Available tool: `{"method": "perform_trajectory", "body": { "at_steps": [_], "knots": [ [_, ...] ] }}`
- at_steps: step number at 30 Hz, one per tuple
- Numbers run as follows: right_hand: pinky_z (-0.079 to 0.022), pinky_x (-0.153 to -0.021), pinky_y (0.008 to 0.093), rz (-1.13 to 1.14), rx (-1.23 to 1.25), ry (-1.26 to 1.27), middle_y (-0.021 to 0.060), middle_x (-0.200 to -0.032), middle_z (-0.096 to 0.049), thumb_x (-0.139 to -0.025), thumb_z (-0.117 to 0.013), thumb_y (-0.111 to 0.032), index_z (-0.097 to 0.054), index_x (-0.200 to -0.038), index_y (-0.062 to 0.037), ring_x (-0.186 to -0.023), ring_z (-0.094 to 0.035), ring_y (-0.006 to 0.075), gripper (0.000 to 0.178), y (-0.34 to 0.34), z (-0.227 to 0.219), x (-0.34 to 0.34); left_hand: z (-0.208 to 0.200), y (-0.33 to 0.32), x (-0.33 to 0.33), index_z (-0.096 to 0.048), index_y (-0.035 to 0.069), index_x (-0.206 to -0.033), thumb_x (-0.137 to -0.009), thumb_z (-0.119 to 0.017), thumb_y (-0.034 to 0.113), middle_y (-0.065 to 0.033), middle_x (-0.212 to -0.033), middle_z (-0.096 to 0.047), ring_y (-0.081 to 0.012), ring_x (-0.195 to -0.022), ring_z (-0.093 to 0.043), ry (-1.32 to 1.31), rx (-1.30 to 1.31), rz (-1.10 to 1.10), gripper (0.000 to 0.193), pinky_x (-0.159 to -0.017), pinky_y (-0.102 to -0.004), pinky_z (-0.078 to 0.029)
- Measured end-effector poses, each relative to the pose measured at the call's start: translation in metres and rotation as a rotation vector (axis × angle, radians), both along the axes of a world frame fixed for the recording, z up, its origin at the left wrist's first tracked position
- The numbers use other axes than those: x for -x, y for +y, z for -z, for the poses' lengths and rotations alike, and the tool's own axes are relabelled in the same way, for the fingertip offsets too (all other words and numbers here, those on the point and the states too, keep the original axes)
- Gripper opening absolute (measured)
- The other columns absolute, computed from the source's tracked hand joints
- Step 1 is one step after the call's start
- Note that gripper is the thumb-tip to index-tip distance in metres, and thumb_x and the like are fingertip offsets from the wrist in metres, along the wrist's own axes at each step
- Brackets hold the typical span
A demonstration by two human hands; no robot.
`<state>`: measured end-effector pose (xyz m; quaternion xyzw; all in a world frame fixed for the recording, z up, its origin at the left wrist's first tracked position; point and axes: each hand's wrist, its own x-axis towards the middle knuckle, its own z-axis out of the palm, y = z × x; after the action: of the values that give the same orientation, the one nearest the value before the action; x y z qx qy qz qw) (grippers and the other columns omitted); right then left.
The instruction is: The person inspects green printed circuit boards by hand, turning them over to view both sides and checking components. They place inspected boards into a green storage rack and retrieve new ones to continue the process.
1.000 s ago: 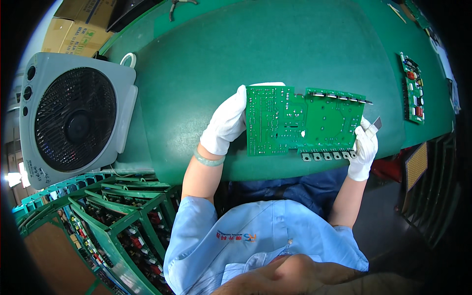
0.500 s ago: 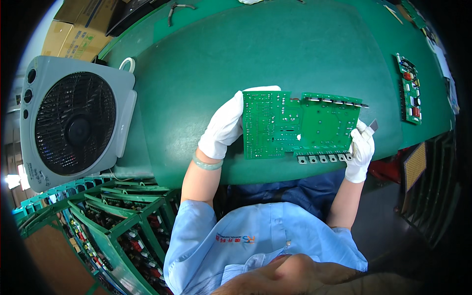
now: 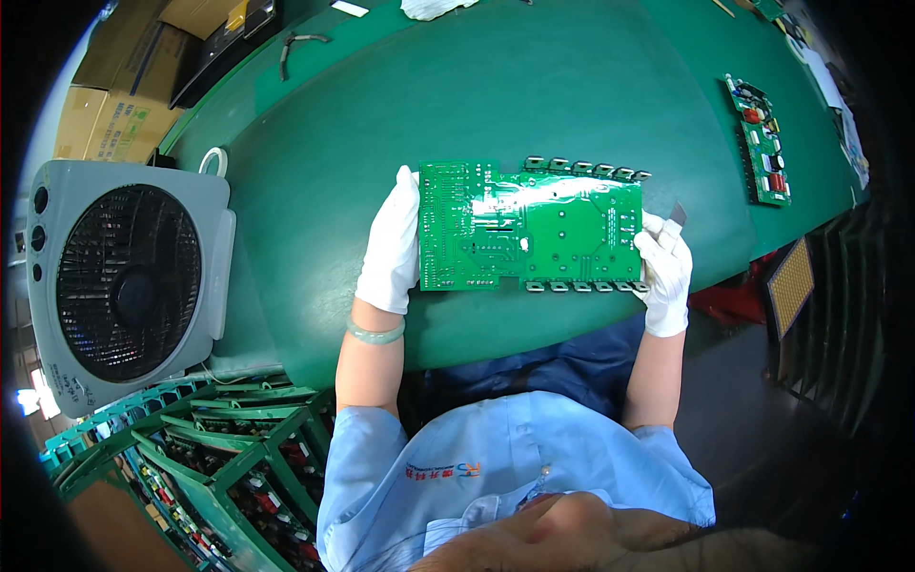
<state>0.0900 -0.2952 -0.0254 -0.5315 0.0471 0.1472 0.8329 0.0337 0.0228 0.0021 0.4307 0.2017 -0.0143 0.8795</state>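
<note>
A large green circuit board (image 3: 567, 229) is held level above the mat, its solder side facing up. Metal tabs with holes stick out in rows along its far and near edges, and light glares off its upper middle. My left hand (image 3: 389, 250), in a white glove, grips the board's left edge; its fingertips are partly hidden behind the board. At the right edge, my gloved right hand (image 3: 666, 281) pinches the board. A flat grey piece (image 3: 679, 213) juts up from between the right hand's fingers; its kind is unclear.
A grey box fan (image 3: 133, 281) stands at the left. Another populated circuit board (image 3: 760, 143) lies on the green mat (image 3: 457, 86) at the right. Pliers (image 3: 297, 48) and cardboard boxes (image 3: 114, 119) are at the far left. Green racks (image 3: 219, 458) holding boards stand at the lower left.
The board has tilted, so the metal tabs along its far edge now show more and glare has appeared on it. The whole view has shifted somewhat; both hands keep their hold.
</note>
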Motion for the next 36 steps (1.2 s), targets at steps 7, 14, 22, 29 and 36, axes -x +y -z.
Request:
{"method": "perform_trajectory", "body": {
  "at_steps": [7, 14, 22, 29, 36],
  "knots": [
    [-0.053, -0.075, 0.0276, 0.010, -0.040, 0.055, 0.0138, -0.101, -0.065, -0.087, -0.055, 0.003, -0.057, -0.117, 0.0101, -0.084, -0.063, 0.0151, 0.032, 0.007, -0.013, 0.002, 0.003, 0.002, 0.000, -0.060, 0.002, -0.117, -0.103, -0.042, 0.038, -0.0075, -0.111, -0.065, -0.0153, -0.096, -0.062, -0.008, 0.071, 0.012, 0.043, -0.086, -0.0305, -0.051],
    [-0.055, -0.075, 0.0289, -0.011, -0.089, 0.036, 0.0161, -0.106, -0.064, -0.086, -0.057, 0.005, -0.057, -0.117, 0.0095, -0.087, -0.064, 0.0165, 0.031, 0.000, 0.002, -0.002, -0.001, 0.001, 0.003, -0.059, 0.001, -0.119, -0.102, -0.045, 0.028, -0.0089, -0.115, -0.064, -0.0179, -0.102, -0.062, -0.055, 0.139, 0.034, 0.035, -0.092, -0.0331, -0.049],
    [-0.055, -0.069, 0.0260, -0.039, -0.064, 0.073, 0.0151, -0.106, -0.064, -0.086, -0.058, 0.005, -0.057, -0.117, 0.0089, -0.083, -0.064, 0.0139, 0.031, -0.001, -0.001, -0.002, -0.001, 0.004, 0.003, -0.050, -0.006, -0.127, -0.099, -0.042, 0.018, -0.0154, -0.126, -0.057, -0.0239, -0.115, -0.055, -0.188, 0.021, 0.007, 0.038, -0.101, -0.0370, -0.042],
    [-0.043, -0.050, 0.0189, -0.049, -0.013, 0.007, 0.0115, -0.098, -0.067, -0.083, -0.062, 0.007, -0.061, -0.114, 0.0078, -0.061, -0.056, 0.0054, 0.030, -0.003, -0.004, 0.000, -0.002, 0.011, 0.003, -0.047, -0.008, -0.125, -0.093, -0.052, 0.010, -0.0233, -0.132, -0.052, -0.0274, -0.118, -0.054, -0.273, -0.034, 0.035, 0.037, -0.104, -0.0396, -0.041],
    [-0.032, -0.042, 0.0180, 0.027, 0.109, 0.023, 0.0028, -0.078, -0.061, -0.080, -0.067, 0.006, -0.064, -0.103, 0.0042, -0.050, -0.046, 0.0027, 0.024, -0.005, 0.001, 0.004, 0.000, 0.018, 0.004, -0.051, -0.003, -0.117, -0.086, -0.063, 0.002, -0.0344, -0.140, -0.040, -0.0331, -0.127, -0.048, -0.361, -0.174, 0.070, 0.034, -0.109, -0.0416, -0.036]
  ]
}}
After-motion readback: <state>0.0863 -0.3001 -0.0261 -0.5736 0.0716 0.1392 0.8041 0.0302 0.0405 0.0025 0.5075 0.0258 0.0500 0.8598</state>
